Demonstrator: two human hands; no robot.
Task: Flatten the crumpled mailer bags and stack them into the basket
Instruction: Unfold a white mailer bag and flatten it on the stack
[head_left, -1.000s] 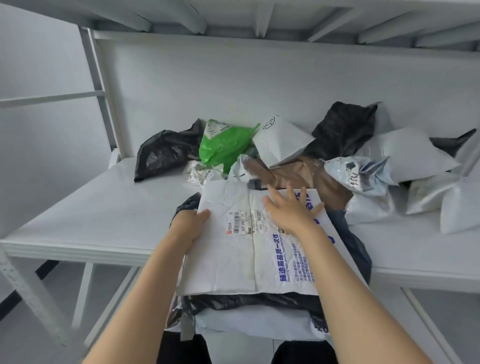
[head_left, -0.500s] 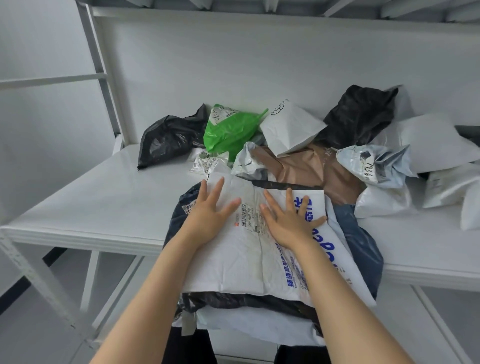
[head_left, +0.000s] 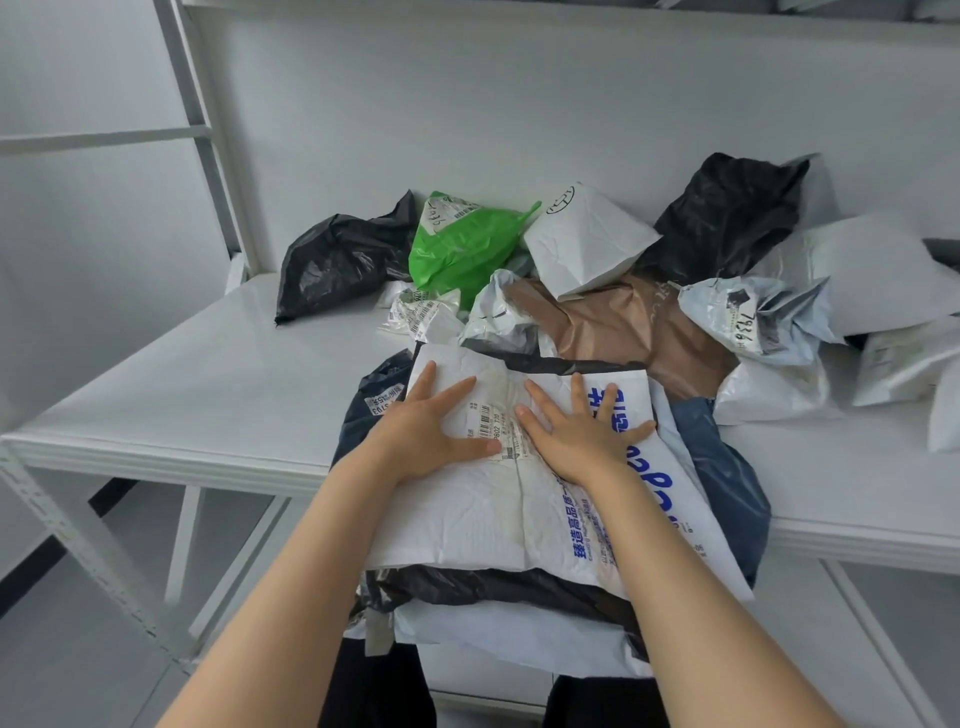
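Fingers (head_left: 451, 391) splayed wide and flat, palms down, gripping nothing! Left hand (head_left: 426, 431) and right hand (head_left: 582, 434) sit side by side, thumbs close together by the barcode label (head_left: 488, 415). Both press on the white mailer bag (head_left: 493, 509) with blue print, which tops a stack: black mailer (head_left: 493, 584) beneath, pale mailer (head_left: 519, 639) under that, navy mailer (head_left: 727, 478) poking out right. That stack overhangs the front edge of the white shelf table (head_left: 182, 395). Behind it, crumpled bags heap up: green bag (head_left: 462, 249), black bag (head_left: 337, 265), brown bag (head_left: 623, 322).
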